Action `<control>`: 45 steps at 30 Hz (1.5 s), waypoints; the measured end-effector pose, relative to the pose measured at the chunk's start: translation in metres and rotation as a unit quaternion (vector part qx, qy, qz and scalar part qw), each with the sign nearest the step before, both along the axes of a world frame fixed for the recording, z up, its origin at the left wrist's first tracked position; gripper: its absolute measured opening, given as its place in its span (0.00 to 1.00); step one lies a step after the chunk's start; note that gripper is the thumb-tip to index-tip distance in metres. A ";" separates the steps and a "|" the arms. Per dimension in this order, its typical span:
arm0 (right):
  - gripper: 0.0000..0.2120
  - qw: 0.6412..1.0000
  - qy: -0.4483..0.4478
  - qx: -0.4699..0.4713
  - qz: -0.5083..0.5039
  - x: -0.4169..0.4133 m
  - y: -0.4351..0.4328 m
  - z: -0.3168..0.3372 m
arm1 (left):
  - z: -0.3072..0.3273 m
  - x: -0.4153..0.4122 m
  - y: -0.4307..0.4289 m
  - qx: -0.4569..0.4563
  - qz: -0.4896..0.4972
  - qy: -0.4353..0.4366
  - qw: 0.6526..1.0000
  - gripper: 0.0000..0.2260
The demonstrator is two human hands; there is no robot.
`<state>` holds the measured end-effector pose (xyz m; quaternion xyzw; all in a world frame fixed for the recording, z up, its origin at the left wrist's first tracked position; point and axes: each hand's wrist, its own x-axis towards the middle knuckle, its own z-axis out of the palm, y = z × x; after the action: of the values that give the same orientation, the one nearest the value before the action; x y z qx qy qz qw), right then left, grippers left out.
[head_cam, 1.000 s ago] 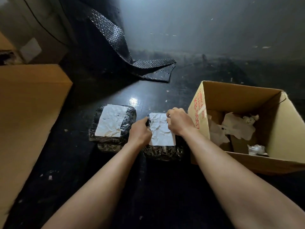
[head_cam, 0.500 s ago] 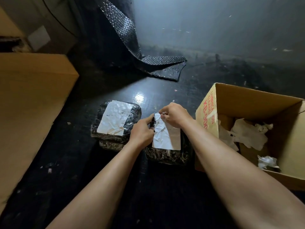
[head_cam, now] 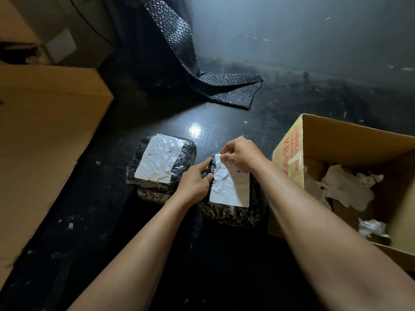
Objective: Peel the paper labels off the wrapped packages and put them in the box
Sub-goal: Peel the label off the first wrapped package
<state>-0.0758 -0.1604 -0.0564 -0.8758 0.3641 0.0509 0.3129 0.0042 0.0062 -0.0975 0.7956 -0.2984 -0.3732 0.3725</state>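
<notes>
Two black wrapped packages lie on the dark floor. The left package (head_cam: 157, 189) carries a flat white label (head_cam: 160, 161). The right package (head_cam: 233, 215) has a crinkled white label (head_cam: 229, 189) whose far edge is lifted. My right hand (head_cam: 241, 153) pinches that lifted far edge. My left hand (head_cam: 194, 184) presses on the package's left side, fingertips at the label's edge. An open cardboard box (head_cam: 289, 149) stands just right of the package and holds several torn white paper pieces (head_cam: 345, 189).
A large closed cardboard box (head_cam: 42, 135) fills the left side. A black bubble-wrap sheet (head_cam: 202, 70) drapes from the back wall onto the floor behind the packages. More boxes (head_cam: 60, 43) stand at the far left. Small scraps dot the floor.
My right hand has pulled the far edge of the right package's label up and toward me, so it curls away from the wrap. The left hand stays braced on the package.
</notes>
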 end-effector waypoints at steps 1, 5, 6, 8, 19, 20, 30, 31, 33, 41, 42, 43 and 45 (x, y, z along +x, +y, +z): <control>0.08 1.000 -0.004 0.002 0.000 0.000 0.000 -0.001 | -0.002 0.000 0.003 -0.001 0.000 0.016 1.000 0.27; 0.09 1.000 -0.014 0.011 0.006 -0.001 0.001 -0.003 | -0.011 -0.001 0.012 -0.004 -0.008 0.050 0.999 0.29; 0.09 1.000 -0.013 0.014 0.007 -0.001 0.001 -0.003 | -0.013 -0.002 0.013 -0.006 -0.007 0.054 0.999 0.30; 0.08 1.000 -0.014 0.018 0.008 -0.001 0.001 -0.003 | -0.017 -0.002 0.013 -0.009 0.002 0.063 0.998 0.31; 0.04 0.999 -0.037 -0.007 0.032 0.000 0.007 0.004 | -0.011 -0.005 0.015 -0.023 0.020 0.062 0.998 0.30; 0.03 0.998 -0.045 -0.019 0.037 -0.002 0.008 0.003 | -0.011 -0.006 0.015 -0.024 0.018 0.061 0.998 0.30; 0.11 0.993 -0.098 -0.051 0.047 -0.017 0.013 0.000 | -0.006 -0.008 0.013 -0.021 0.020 0.037 0.999 0.28; 0.10 0.992 -0.102 -0.054 0.049 -0.019 0.015 0.001 | -0.006 -0.009 0.013 -0.019 0.020 0.036 0.999 0.28; 0.09 0.990 -0.113 -0.062 0.055 -0.022 0.018 0.005 | -0.004 -0.010 0.012 -0.014 0.019 0.030 0.999 0.29; 0.10 0.988 -0.132 -0.075 0.028 -0.032 0.018 -0.005 | 0.008 -0.015 0.007 0.002 0.004 -0.002 1.000 0.30; 0.11 0.988 -0.133 -0.077 0.026 -0.033 0.019 -0.006 | 0.009 -0.016 0.007 0.004 0.004 -0.006 1.000 0.30; 0.11 0.987 -0.136 -0.076 0.024 -0.033 0.019 -0.007 | 0.010 -0.017 0.006 0.008 0.004 -0.010 1.000 0.29; 0.11 0.986 -0.148 -0.072 0.020 -0.034 0.021 -0.007 | 0.013 -0.018 0.006 0.013 0.003 -0.015 1.000 0.30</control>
<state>-0.1102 -0.1398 -0.0637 -0.9010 0.2993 -0.0992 0.2982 -0.0135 0.0119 -0.0844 0.8070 -0.2962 -0.3639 0.3585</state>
